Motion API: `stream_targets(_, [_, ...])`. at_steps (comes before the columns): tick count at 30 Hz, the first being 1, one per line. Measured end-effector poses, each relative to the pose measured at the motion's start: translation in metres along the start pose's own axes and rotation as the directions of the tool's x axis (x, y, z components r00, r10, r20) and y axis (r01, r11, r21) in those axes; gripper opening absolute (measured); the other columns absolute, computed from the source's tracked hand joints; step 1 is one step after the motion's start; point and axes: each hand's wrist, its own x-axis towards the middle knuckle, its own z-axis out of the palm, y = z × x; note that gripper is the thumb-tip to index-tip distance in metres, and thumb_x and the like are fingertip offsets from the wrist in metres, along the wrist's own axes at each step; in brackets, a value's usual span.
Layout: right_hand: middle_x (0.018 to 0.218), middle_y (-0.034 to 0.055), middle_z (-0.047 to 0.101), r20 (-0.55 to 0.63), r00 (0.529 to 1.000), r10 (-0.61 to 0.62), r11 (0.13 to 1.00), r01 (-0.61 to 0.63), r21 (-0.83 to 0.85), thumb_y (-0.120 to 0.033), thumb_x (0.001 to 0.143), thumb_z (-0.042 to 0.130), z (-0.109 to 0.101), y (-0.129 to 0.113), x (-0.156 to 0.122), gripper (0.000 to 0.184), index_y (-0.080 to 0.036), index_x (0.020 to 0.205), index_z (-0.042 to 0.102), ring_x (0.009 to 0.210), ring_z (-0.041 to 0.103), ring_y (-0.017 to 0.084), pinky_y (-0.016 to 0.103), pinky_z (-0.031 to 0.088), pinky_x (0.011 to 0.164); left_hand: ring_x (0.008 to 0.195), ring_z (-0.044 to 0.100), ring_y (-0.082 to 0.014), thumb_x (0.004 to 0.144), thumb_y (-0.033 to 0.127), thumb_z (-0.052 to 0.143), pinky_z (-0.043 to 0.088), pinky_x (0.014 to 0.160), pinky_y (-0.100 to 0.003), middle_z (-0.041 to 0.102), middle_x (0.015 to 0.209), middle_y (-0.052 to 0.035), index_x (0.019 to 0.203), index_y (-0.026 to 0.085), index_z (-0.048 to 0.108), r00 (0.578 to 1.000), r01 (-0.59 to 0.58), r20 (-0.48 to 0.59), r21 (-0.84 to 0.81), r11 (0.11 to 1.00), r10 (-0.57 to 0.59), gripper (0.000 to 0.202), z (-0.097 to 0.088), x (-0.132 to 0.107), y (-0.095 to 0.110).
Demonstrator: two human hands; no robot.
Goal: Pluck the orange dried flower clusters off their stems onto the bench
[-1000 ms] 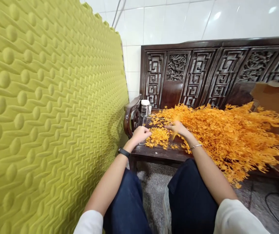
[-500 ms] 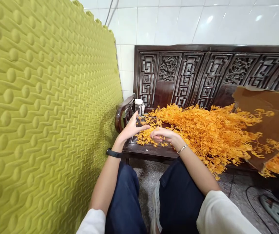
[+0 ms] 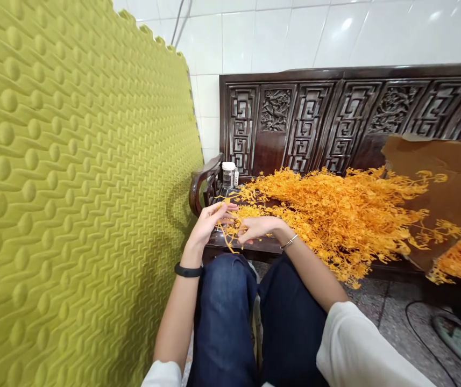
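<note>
My left hand (image 3: 206,224) is above the bench's front edge at its left end. Its thumb and fingers come together around a thin orange plastic flower sprig (image 3: 228,242), with strands showing above and below the fingers. Just to the right, my right hand (image 3: 256,228) is closed, its fingers curled inward at the same sprig; the exact grip is hidden behind the hand. Behind both hands lie loose orange sprigs (image 3: 250,211) on the bench seat. A large heap of orange artificial flowers (image 3: 335,215) spreads to the right.
A carved dark wooden bench (image 3: 270,153) stands against the tiled wall. On its seat by the armrest (image 3: 198,188) is a white-lidded jar (image 3: 228,174). A yellow foam mat (image 3: 85,188) rises at my left. Cardboard (image 3: 448,177) leans at the right, with a black cable (image 3: 410,322) on the floor.
My left hand has moved down and left, and its spread fingers have closed in around the sprig. My right hand has shifted slightly left and down. My left knee has moved right.
</note>
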Motion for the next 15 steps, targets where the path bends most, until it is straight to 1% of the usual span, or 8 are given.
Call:
stream_targets(2, [0.044,-0.0048,0.043,0.001,1.000,-0.028,0.999,0.028,0.021,-0.034,0.075,0.056,-0.002,-0.003,0.003,0.032,-0.013,0.051,0.053,0.044,0.036,0.005,0.021,0.030,0.047,0.069,0.067,-0.0167,0.078,0.049,0.057,0.053,0.065,-0.028,0.069,0.098,-0.0129,0.094,0.011,0.065,0.994,-0.015,-0.110,-0.037,0.999,0.011,0.042,0.000,0.000,0.000])
stream_targets(4, [0.049,-0.0034,0.048,-0.032,0.998,-0.054,0.992,0.057,0.114,-0.048,0.076,0.056,-0.005,-0.002,0.006,0.040,-0.012,0.059,0.058,0.046,0.039,0.006,0.021,0.032,0.048,0.060,0.067,-0.0155,0.077,0.050,0.058,0.052,0.059,-0.026,0.070,0.090,-0.0112,0.094,0.011,0.063,0.978,-0.027,-0.206,-0.069,0.997,0.012,0.043,-0.002,-0.002,0.000])
stream_targets(5, [0.052,-0.0025,0.051,-0.069,0.996,-0.060,0.981,0.072,0.182,-0.054,0.076,0.055,-0.007,-0.001,0.007,0.044,-0.011,0.064,0.060,0.047,0.041,0.006,0.021,0.033,0.048,0.057,0.066,-0.0150,0.076,0.050,0.058,0.052,0.057,-0.026,0.070,0.087,-0.0105,0.094,0.011,0.063,0.967,-0.041,-0.255,-0.078,0.996,0.020,0.044,-0.005,-0.004,0.000])
stream_targets(7, [0.056,-0.0013,0.053,-0.184,0.982,-0.032,0.940,0.092,0.329,-0.062,0.074,0.054,-0.010,0.004,0.009,0.051,-0.011,0.070,0.060,0.049,0.044,0.007,0.022,0.037,0.049,0.053,0.065,-0.0145,0.076,0.052,0.058,0.051,0.055,-0.025,0.070,0.085,-0.0097,0.095,0.011,0.062,0.940,-0.068,-0.339,-0.080,0.995,0.037,0.045,-0.011,-0.011,-0.001])
stream_targets(10, [0.051,-0.0017,0.050,-0.343,0.937,0.069,0.863,0.116,0.491,-0.066,0.071,0.055,-0.015,0.013,0.011,0.054,-0.012,0.069,0.059,0.047,0.045,0.007,0.022,0.039,0.049,0.053,0.065,-0.0144,0.075,0.052,0.058,0.050,0.054,-0.025,0.070,0.085,-0.0097,0.096,0.011,0.062,0.901,-0.067,-0.432,-0.059,0.996,0.035,0.046,-0.024,-0.025,0.000])
stream_targets(13, [0.050,-0.0015,0.050,-0.402,0.904,0.144,0.805,0.129,0.579,-0.066,0.069,0.058,-0.020,0.026,0.012,0.053,-0.013,0.067,0.059,0.045,0.045,0.007,0.022,0.037,0.047,0.055,0.066,-0.0148,0.076,0.052,0.056,0.050,0.055,-0.025,0.069,0.087,-0.0108,0.095,0.009,0.062,0.863,-0.032,-0.505,-0.062,0.998,-0.004,0.047,-0.040,-0.042,-0.005])
stream_targets(15, [0.051,-0.0010,0.051,-0.426,0.888,0.170,0.782,0.141,0.607,-0.064,0.068,0.060,-0.021,0.034,0.012,0.051,-0.013,0.068,0.060,0.045,0.045,0.007,0.022,0.036,0.046,0.058,0.066,-0.0152,0.076,0.052,0.054,0.051,0.057,-0.026,0.069,0.089,-0.0116,0.096,0.009,0.062,0.848,0.028,-0.527,-0.074,0.997,-0.063,0.048,-0.052,-0.056,-0.013])
